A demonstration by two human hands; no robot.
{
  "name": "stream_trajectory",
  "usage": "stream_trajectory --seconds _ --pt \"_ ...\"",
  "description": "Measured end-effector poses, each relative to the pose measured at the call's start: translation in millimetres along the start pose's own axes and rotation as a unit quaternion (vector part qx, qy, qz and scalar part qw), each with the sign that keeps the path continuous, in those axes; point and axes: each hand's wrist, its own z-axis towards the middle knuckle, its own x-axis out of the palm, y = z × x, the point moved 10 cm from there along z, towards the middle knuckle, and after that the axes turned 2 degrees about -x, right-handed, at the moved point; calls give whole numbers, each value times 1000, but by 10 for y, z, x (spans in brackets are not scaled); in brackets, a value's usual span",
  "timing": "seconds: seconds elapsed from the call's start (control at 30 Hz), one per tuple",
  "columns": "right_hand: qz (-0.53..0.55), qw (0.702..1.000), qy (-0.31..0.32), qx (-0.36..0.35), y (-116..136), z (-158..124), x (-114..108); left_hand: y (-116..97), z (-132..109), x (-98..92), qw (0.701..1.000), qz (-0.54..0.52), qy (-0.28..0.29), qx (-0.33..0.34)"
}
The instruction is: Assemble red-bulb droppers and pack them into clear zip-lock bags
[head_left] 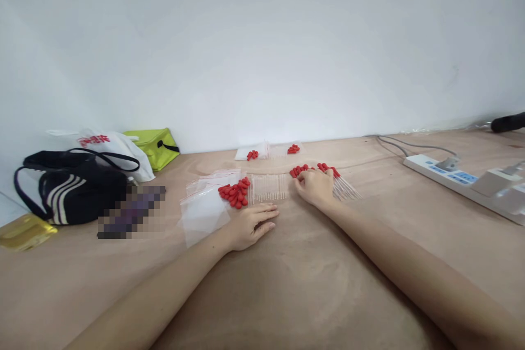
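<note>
My left hand (252,225) lies flat on the table with its fingers stretched out, just in front of a row of thin, pale sticks or tubes (268,187). Left of that row, a pile of red drop-shaped bulbs (237,193) rests partly on clear zip bags (205,205). My right hand (315,186) is at a group of thin, whitish stems with red bulb heads (328,169). Its fingers are bent down among the red heads; what they pinch, if anything, is hidden. Some of the thin stems (346,190) fan out right of this hand.
Farther back lie clear bags (283,149) with small clusters of red bulbs (293,149). At the left are a black bag (82,188), a white plastic bag (123,147), a lime-green bag (158,153) and a yellow packet (27,232). A power strip (443,175) with plugs sits at the right.
</note>
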Motion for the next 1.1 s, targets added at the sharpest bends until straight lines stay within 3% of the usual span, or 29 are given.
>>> stream_trajectory --seconds 0.2,0.43,0.53,0.67,0.77,0.87,1.0,1.1 --pt "-28 991 124 29 231 146 305 20 -5 29 1000 14 14 -8" --pt "-30 988 148 35 253 180 370 -35 -7 24 999 29 9 16" --pt "-34 988 152 25 256 142 370 0 -31 -145 993 88 -79 3" --pt "-39 988 148 18 238 75 321 224 -196 -568 941 194 -245 -125" --pt "-40 994 97 15 194 14 183 447 -266 -684 914 236 -246 -222" --pt "-31 999 -3 -15 158 -102 -24 658 -284 -694 900 238 -219 -291" --pt "6 992 -88 -86 77 -332 -153 780 -283 -679 898 216 -212 -320" --pt "77 982 -115 -128 -34 -467 -187 700 -317 -730 893 210 -245 -315"
